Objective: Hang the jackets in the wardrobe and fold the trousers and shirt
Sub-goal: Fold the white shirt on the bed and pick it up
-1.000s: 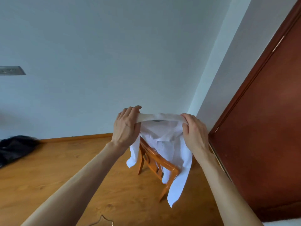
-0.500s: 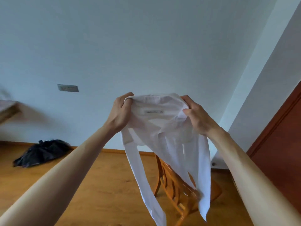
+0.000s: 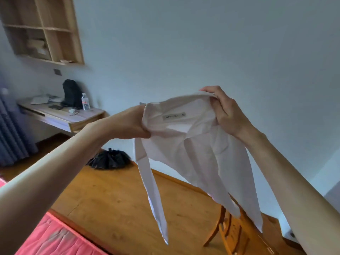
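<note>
Grip, two-handed: left hand (image 3: 131,124) curled round the left end of the collar of a white shirt (image 3: 185,144), cloth bunched in the fist; right hand (image 3: 227,113) pinching the right end of the same collar, fingers bent over its top edge.

Item held: shirt, white, collar uppermost and stretched between the two hands, inside of the neckband facing the camera with a small sewn label (image 3: 173,116) showing; lettering too small to read. Body of the shirt hangs below the grip, clear of the floor. One long strip of cloth drops straight down beneath the left hand; a wider panel falls below and to the right, passing under the right forearm.

Beneath the hanging cloth: wooden chair (image 3: 233,234), orange-brown, partly covered from view by the shirt's lower edge; contact cannot be told.

Surroundings: wooden floor (image 3: 114,203); dark bundle (image 3: 108,159) lying on it by the wall; desk (image 3: 62,116) at left bearing a black bag (image 3: 71,92), a water bottle (image 3: 85,102) and flat items; open wall shelf (image 3: 44,30) above; red bedding (image 3: 53,240) at lower left corner.
</note>
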Demonstrator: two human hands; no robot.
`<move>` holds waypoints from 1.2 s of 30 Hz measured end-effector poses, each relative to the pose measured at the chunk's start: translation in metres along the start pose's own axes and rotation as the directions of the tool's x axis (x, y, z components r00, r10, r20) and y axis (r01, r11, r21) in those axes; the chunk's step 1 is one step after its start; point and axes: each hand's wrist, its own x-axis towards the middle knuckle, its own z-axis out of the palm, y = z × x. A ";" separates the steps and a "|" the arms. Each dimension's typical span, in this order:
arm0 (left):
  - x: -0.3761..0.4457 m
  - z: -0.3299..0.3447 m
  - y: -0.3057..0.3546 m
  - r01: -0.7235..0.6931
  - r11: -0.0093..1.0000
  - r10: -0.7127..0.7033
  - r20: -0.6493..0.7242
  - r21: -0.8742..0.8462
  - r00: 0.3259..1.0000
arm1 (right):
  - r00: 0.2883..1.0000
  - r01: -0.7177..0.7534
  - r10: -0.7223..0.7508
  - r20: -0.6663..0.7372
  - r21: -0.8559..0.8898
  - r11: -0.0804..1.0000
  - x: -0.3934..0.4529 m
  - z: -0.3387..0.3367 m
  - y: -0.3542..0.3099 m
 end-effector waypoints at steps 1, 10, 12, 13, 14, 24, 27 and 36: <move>-0.015 -0.013 -0.010 0.033 0.996 -0.030 -0.033 0.082 0.999 | 1.000 0.025 -0.025 0.005 0.005 1.000 0.009 0.013 -0.014; -0.154 -0.107 -0.090 0.316 0.945 -0.232 -0.514 0.081 0.826 | 0.991 0.135 -0.135 -0.015 0.047 0.990 0.060 0.144 -0.115; -0.180 -0.118 -0.104 0.354 0.933 -0.245 -0.602 0.068 0.760 | 0.995 0.095 -0.097 0.006 0.114 0.989 0.066 0.174 -0.133; -0.192 -0.123 -0.111 0.374 0.925 -0.254 -0.632 0.061 0.732 | 0.996 0.075 -0.081 0.037 0.145 0.987 0.069 0.188 -0.140; -0.203 -0.127 -0.119 0.395 0.918 -0.268 -0.660 0.047 0.702 | 0.995 0.061 -0.074 0.072 0.170 0.984 0.073 0.202 -0.147; -0.307 -0.152 -0.174 0.668 0.720 -0.368 -0.715 0.185 0.595 | 0.845 0.277 -0.409 0.344 0.373 0.886 0.120 0.304 -0.213; -0.339 -0.163 -0.178 0.673 0.729 -0.359 -0.769 0.123 0.529 | 0.747 0.371 -0.561 0.357 0.476 0.797 0.132 0.324 -0.238; -0.454 -0.195 -0.171 0.838 0.492 -0.403 -0.792 0.236 0.459 | 0.380 0.741 -0.850 0.364 0.430 0.515 0.140 0.402 -0.329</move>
